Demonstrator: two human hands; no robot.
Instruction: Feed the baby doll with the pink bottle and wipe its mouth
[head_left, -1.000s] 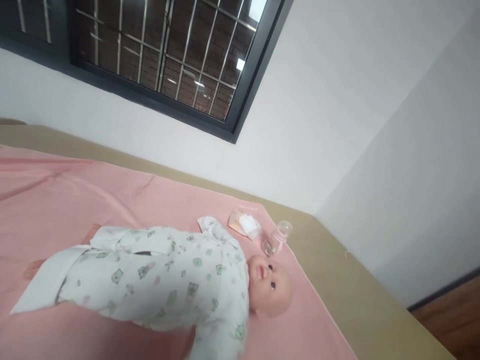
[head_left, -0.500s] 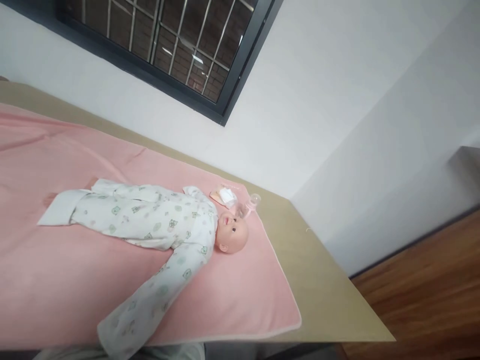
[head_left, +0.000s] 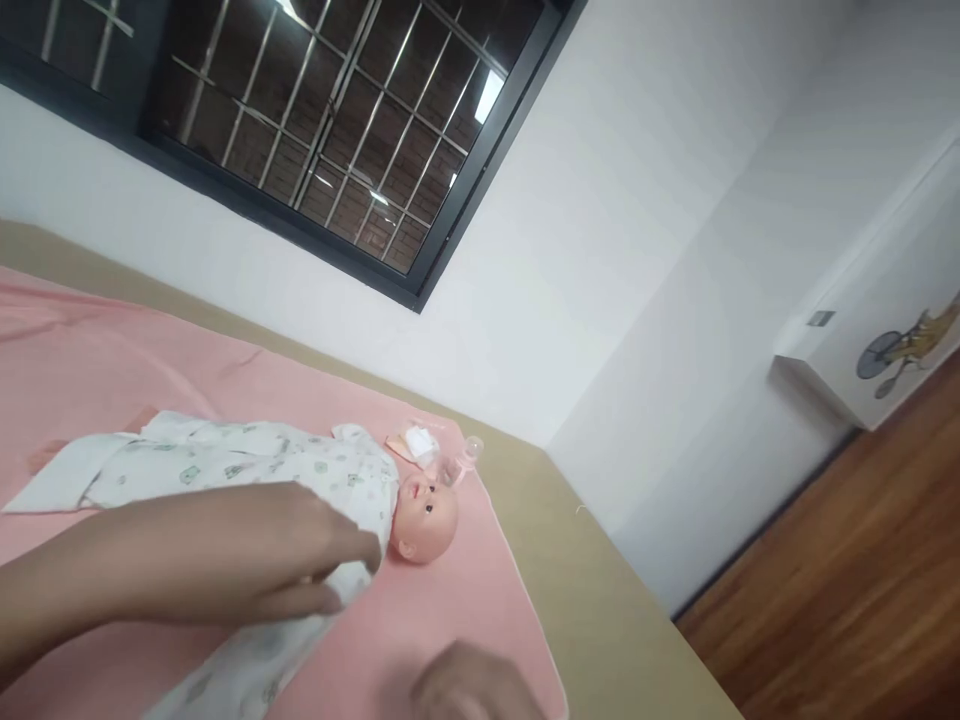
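Note:
A baby doll (head_left: 426,520) lies on its back, dressed in a white outfit (head_left: 255,452) printed with small animals. My left hand (head_left: 307,550) reaches in from the left over the doll's near arm and shoulder. Its thumb and fingers are apart and slightly bent, with nothing visible between them; whether it touches the cloth I cannot tell. At the bottom edge, my right hand (head_left: 476,685) shows only in part, blurred, over the pink blanket (head_left: 450,610). The doll's near sleeve (head_left: 247,665) stretches toward the front edge, partly hidden by my left hand.
Beyond the doll's head lie a small white-and-orange packet (head_left: 418,445) and a clear baby bottle (head_left: 466,455). The tan tabletop (head_left: 577,570) borders the blanket. Behind it are a white wall and a barred window (head_left: 337,130). A white box (head_left: 877,330) is at the right.
Both my hands have come into view, the left over the doll's near arm, the right at the bottom edge. My view has tilted up, so the doll appears lower and further left.

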